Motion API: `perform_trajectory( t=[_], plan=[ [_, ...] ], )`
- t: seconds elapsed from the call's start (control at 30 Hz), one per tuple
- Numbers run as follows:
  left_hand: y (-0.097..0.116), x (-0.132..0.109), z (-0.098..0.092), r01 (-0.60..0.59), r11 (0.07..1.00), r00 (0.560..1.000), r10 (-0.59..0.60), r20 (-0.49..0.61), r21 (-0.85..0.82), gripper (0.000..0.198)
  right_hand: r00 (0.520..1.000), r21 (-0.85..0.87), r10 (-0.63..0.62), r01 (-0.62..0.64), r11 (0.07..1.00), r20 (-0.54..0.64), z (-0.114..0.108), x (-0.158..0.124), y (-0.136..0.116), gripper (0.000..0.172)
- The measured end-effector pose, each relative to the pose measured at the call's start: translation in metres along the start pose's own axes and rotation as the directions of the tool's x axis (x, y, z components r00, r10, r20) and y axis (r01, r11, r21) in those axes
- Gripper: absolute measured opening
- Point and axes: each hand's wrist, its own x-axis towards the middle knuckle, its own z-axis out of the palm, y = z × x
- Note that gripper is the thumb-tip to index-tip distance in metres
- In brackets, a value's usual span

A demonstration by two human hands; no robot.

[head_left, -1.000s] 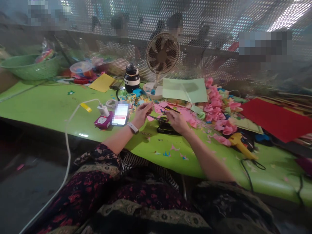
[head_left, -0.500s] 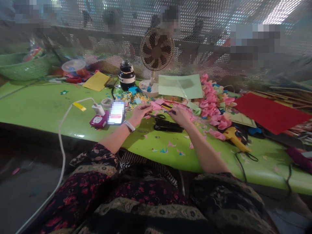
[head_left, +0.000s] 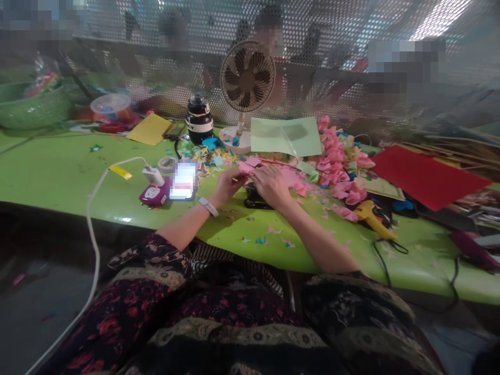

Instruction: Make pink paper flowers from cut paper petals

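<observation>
My left hand [head_left: 230, 183], with a pale band on its wrist, is closed with fingertips pinched at a piece of pink paper [head_left: 245, 166]. Close beside it my right hand [head_left: 272, 186] curls its fingers toward the same paper, and the fingertips of both hands nearly meet there. The exact hold is partly hidden by the fingers. Under the right hand lies a black stapler-like tool [head_left: 258, 200], mostly covered. More pink paper [head_left: 289, 174] spreads out just behind and to the right of the hands.
Behind stand a small fan [head_left: 247, 78] and a black bottle [head_left: 199, 121]. Left are a lit phone [head_left: 183, 179] and a purple box with a charger [head_left: 154, 194]. Pink paper flowers [head_left: 332, 161], a yellow glue gun [head_left: 375, 219] and a red sheet [head_left: 427, 174] lie right.
My right hand has moved left to meet my left hand at the pink paper. It now covers much of the black tool; the scissors and yellow stick no longer show. The view has shifted slightly.
</observation>
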Motion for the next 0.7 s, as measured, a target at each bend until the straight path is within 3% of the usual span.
perform_trajectory(
  t=[0.1, 0.3, 0.5, 0.6, 0.7],
  plan=[
    [0.001, -0.001, 0.001, -0.021, 1.000, 1.000, 0.021, 0.004, 0.015, 0.007, 0.999, -0.011, -0.014, 0.015, 1.000, 0.036, 0.003, -0.002, 0.003, 0.032],
    [0.002, -0.004, 0.001, 0.040, 0.999, 0.999, -0.041, -0.032, -0.036, 0.011, 0.998, -0.053, -0.058, 0.058, 0.997, 0.003, 0.008, -0.004, 0.005, 0.034],
    [0.007, 0.002, -0.014, -0.007, 0.999, 0.999, 0.006, 0.044, 0.033, 0.007, 0.999, -0.047, -0.027, 0.026, 0.999, -0.030, 0.009, -0.001, 0.009, 0.032],
    [0.002, 0.014, -0.034, 0.023, 0.984, 1.000, -0.024, 0.001, 0.175, 0.012, 0.998, 0.072, 0.050, -0.047, 0.996, -0.034, 0.007, 0.001, 0.022, 0.030],
    [-0.011, 0.023, -0.049, 0.129, 0.901, 0.991, -0.125, -0.038, 0.415, 0.021, 0.988, 0.174, 0.152, -0.153, 0.973, 0.019, 0.003, 0.001, 0.037, 0.026]
  ],
)
